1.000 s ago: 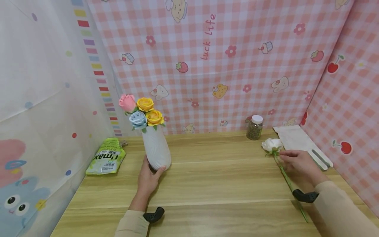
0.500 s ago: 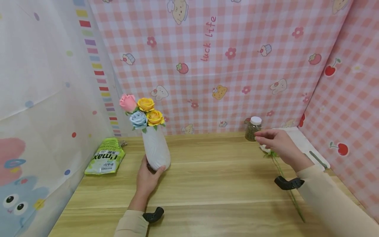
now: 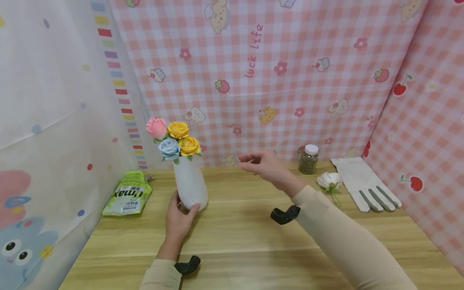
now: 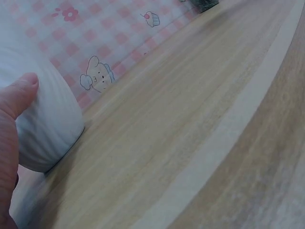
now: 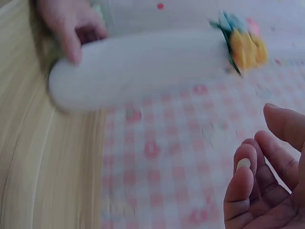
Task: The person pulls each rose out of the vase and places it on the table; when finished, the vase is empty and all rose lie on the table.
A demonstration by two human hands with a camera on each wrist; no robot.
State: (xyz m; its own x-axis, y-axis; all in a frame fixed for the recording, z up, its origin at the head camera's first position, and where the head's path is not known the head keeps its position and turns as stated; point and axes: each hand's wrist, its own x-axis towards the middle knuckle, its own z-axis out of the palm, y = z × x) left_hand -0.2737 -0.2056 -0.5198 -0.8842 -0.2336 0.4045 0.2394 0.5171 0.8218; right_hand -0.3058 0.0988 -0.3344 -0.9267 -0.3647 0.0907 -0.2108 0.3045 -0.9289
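Low on its body, my left hand (image 3: 180, 219) grips a ribbed white vase (image 3: 190, 183), thumb in front. The vase leans slightly in the head view, with its base at the table. From its mouth rise a pink rose (image 3: 156, 128), a light blue rose (image 3: 168, 148) and two yellow roses (image 3: 189, 146). My right hand (image 3: 270, 169) is raised over the table to the right of the vase, fingers loosely bent, nothing seen between them. A white rose (image 3: 329, 180) lies on the table at the right; my right sleeve hides much of its stem.
A jar of dried bits (image 3: 308, 162) with a white lid stands at the back right. Beside the white rose lies a white and grey-green glove (image 3: 362, 181). A green bag (image 3: 128, 193) lies far left. Patterned cloth walls border the wooden table (image 3: 232, 237).
My right hand has left the white rose, which stays on the table, and moved left past the jar towards the vase. My left hand has kept its grip on the vase.
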